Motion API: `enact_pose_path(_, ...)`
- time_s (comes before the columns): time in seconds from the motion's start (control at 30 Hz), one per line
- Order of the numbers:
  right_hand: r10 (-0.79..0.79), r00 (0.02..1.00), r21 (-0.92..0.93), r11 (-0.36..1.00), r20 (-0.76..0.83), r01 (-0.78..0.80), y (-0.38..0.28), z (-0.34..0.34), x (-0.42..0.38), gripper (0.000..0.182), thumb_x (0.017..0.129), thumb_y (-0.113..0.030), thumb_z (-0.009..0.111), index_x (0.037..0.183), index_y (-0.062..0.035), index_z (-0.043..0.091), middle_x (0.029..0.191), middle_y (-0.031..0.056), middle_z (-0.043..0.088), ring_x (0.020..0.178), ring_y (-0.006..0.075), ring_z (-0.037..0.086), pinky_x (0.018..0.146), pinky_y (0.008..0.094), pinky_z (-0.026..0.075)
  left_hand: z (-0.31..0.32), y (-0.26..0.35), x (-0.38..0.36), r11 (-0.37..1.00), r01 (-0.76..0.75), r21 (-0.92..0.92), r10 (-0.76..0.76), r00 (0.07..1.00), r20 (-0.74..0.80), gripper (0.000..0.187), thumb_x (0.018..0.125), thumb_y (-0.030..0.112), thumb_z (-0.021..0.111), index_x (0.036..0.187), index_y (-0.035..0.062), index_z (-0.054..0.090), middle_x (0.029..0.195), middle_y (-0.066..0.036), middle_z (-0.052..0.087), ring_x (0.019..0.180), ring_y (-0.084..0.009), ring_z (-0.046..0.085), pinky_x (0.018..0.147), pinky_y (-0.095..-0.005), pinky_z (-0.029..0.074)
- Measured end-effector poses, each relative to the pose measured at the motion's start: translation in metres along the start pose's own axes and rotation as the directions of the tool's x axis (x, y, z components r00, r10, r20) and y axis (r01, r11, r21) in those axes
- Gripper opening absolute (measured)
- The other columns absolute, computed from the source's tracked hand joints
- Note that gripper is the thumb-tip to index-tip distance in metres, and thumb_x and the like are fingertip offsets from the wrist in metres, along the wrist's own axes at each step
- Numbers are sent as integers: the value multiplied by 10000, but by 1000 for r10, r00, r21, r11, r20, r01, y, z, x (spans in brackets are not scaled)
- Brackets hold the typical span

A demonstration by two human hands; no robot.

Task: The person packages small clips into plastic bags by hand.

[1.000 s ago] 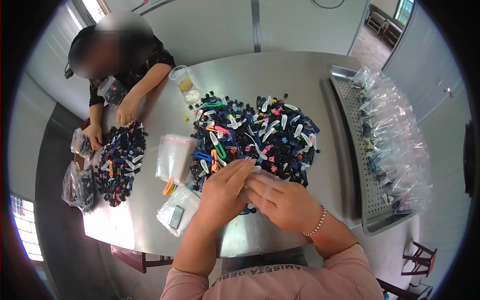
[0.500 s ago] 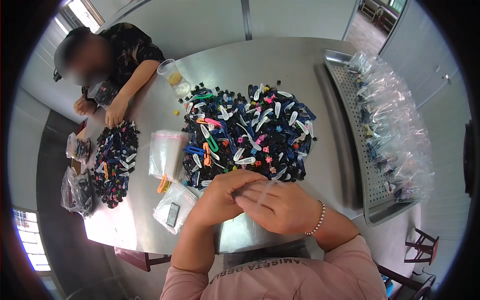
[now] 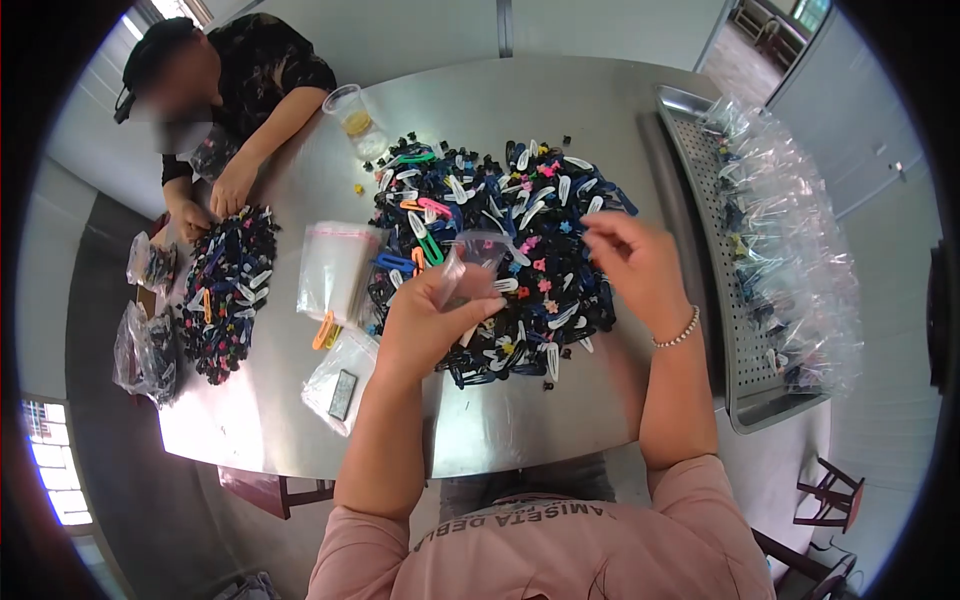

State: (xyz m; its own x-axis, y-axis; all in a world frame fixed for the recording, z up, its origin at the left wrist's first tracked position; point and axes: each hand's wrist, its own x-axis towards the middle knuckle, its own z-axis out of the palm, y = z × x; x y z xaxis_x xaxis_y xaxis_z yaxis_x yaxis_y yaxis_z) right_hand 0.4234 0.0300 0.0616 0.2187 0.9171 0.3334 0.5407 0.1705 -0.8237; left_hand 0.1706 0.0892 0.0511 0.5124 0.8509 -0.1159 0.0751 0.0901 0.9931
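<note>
My left hand (image 3: 428, 325) holds a clear plastic bag (image 3: 468, 262) with its mouth open, over the near left part of a big pile of hair clips (image 3: 560, 225). The pile mixes black, blue and white snap clips with small coloured flower clips. My right hand (image 3: 638, 268), with a beaded bracelet on the wrist, is over the pile's right edge; its thumb and index finger are close together, and whether something small is between them is too small to tell. Left of the pile lie a stack of clear bags (image 3: 335, 270) and a bag with a grey block (image 3: 343, 394).
A perforated metal tray (image 3: 742, 372) at the right holds several filled clear bags (image 3: 790, 250). At the left, a co-worker (image 3: 270, 110) reaches to a smaller clip pile (image 3: 228, 290). Filled bags (image 3: 148, 345) lie at the left edge; a plastic cup (image 3: 355, 122) lies behind.
My hands have moved apart from being together at the table's near side. The right went up and right over the pile; the left shows the bag opened. The co-worker's hands shifted.
</note>
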Motion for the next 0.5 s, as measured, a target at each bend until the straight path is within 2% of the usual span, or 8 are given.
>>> enact_pose_path(0.03, -74, 995, -86, 993, 60, 79, 2, 5, 1, 199, 846, -32, 661, 1044, -16, 659, 893, 89, 685, 774, 181, 675, 675, 273, 530, -1, 1, 1, 999, 7, -45, -7, 1000, -16, 338, 779, 8, 750, 1090, -21, 619, 956, -83, 693, 864, -142, 653, 782, -269, 518)
enact_pose_path(0.07, -78, 995, -85, 993, 65, 84, 3, 9, 1, 199, 846, -32, 661, 1044, -16, 659, 893, 89, 685, 774, 181, 675, 675, 273, 530, -2, 0, 2, 999, 5, -47, -6, 1000, -23, 338, 779, 8, 750, 1090, -21, 619, 956, -83, 693, 864, -142, 653, 782, -269, 518)
enact_pose_path(0.13, -60, 962, -234, 964, 266, 125, 4, 17, -2, 251, 803, -53, 692, 1048, -16, 651, 906, 94, 666, 791, 215, 669, 697, 308, 524, -4, -5, 5, 999, 11, -44, -12, 999, -41, 342, 790, 55, 757, 1095, -18, 621, 952, -82, 694, 870, -145, 651, 778, -275, 518)
enact_pose_path(0.17, -88, 957, -317, 932, 276, 177, 10, 21, -5, 326, 772, -75, 714, 1087, -42, 637, 949, 102, 643, 794, 245, 653, 716, 335, 517, -4, -5, 5, 999, 20, -43, -21, 999, -41, 351, 792, 78, 762, 1101, -15, 622, 956, -89, 693, 879, -148, 649, 776, -279, 516)
enact_pose_path(0.27, -98, 956, -330, 925, 276, 190, 3, 24, -5, 394, 762, -80, 723, 1140, -67, 614, 994, 95, 623, 803, 237, 636, 719, 338, 515, -4, -5, 5, 998, 39, -54, -41, 998, -46, 350, 794, 77, 761, 1101, -17, 622, 968, -91, 691, 881, -153, 649, 773, -278, 515)
enact_pose_path(0.4, -39, 948, -337, 929, 316, 151, 0, 28, -5, 434, 758, -102, 736, 1170, -85, 601, 989, 82, 605, 786, 236, 615, 713, 348, 509, -2, -8, 5, 998, 22, -53, -22, 1000, -13, 335, 798, 68, 755, 1093, -20, 624, 967, -88, 688, 887, -149, 648, 782, -273, 513)
enact_pose_path(0.5, -129, 946, -359, 903, 299, 237, 8, 34, -4, 412, 757, -99, 744, 1143, -76, 601, 941, 79, 593, 719, 215, 599, 664, 340, 499, 1, -9, 4, 997, -14, -81, 15, 1000, 9, 319, 799, 52, 750, 1083, -23, 626, 969, -80, 685, 888, -142, 647, 783, -268, 515)
